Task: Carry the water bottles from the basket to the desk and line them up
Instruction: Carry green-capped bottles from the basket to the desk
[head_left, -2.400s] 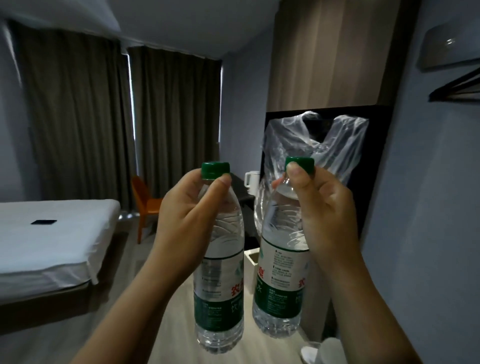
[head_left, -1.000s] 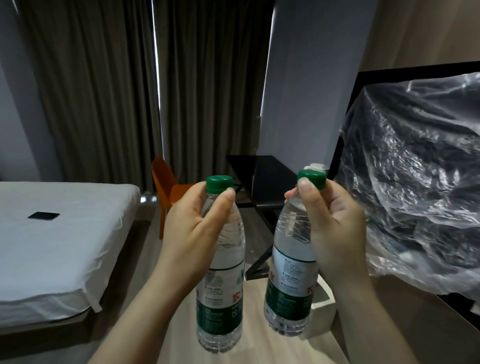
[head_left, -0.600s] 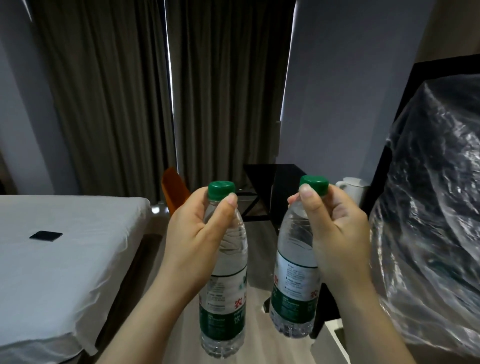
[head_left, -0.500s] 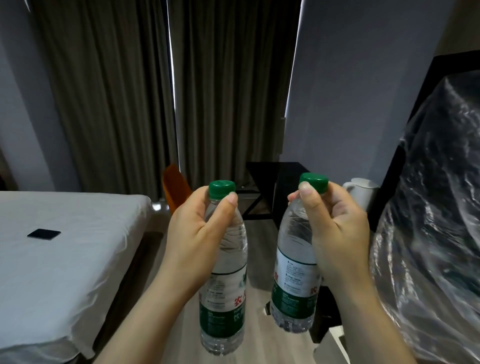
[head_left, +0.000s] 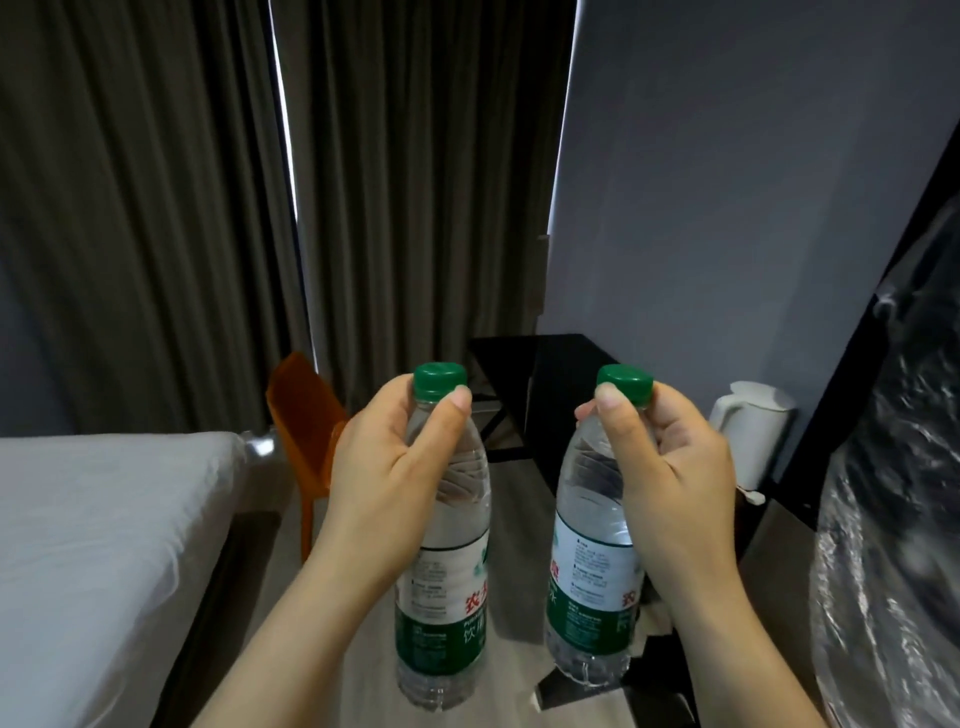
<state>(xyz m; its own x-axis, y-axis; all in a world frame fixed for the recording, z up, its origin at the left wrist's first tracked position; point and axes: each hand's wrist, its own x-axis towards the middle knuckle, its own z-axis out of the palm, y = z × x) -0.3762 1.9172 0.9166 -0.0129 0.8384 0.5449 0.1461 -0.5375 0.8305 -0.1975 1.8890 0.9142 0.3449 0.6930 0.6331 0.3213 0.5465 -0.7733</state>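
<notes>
- Presently, left bottle (head_left: 447, 571) is gripped at the neck by left hand (head_left: 384, 483), 7 o'clock, hung upright for carrying.
- Right bottle (head_left: 592, 566) is held likewise by right hand (head_left: 670, 483), 5 o'clock.
- Desk (head_left: 535, 358), 12 o'clock, is judged not yet reached.

A hotel bedroom is showing; a white bed (head_left: 104, 519) is lying by drawn curtains (head_left: 156, 208); a kettle (head_left: 748, 431) is standing near a desk (head_left: 540, 364).

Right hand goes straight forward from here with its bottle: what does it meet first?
Likely the black desk ahead of the right hand; the white kettle stands just right of that line. Depth is unclear.
</notes>
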